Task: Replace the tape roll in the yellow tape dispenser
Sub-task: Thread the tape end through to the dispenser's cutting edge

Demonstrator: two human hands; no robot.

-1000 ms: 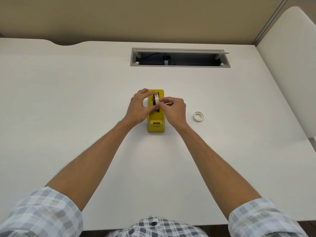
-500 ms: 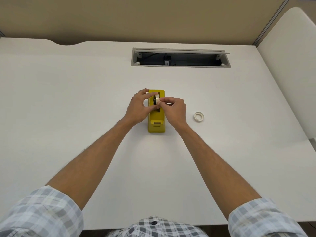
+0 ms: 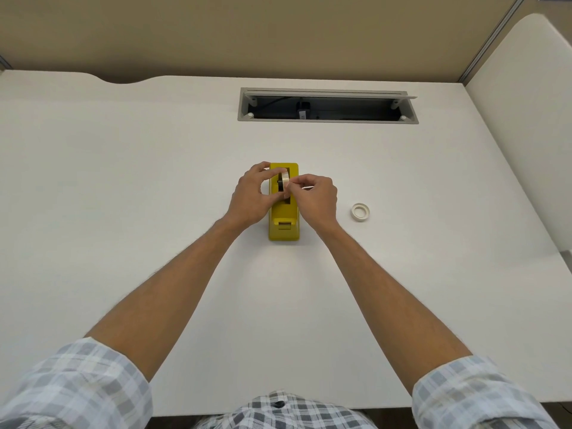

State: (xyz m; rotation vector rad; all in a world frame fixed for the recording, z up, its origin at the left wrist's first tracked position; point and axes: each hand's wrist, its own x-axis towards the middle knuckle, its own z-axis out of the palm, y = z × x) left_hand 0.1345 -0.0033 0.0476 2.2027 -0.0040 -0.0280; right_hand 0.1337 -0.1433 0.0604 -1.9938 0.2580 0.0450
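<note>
The yellow tape dispenser (image 3: 283, 224) stands in the middle of the white desk, its cutter end toward me. A cream tape roll (image 3: 284, 178) on a dark hub sits upright in the dispenser's slot. My left hand (image 3: 252, 198) grips the roll from the left, thumb and fingers curled around it. My right hand (image 3: 315, 199) pinches the roll's edge from the right with thumb and forefinger. A small, nearly spent white tape roll (image 3: 360, 210) lies flat on the desk to the right of my right hand.
An open cable tray slot (image 3: 328, 106) is cut into the desk (image 3: 123, 187) behind the dispenser. A tan partition wall runs along the back. A white side panel (image 3: 532, 97) rises at the right edge.
Both hands stay on the roll in the dispenser; my fingers have shifted only slightly around it. The small roll has not moved.
</note>
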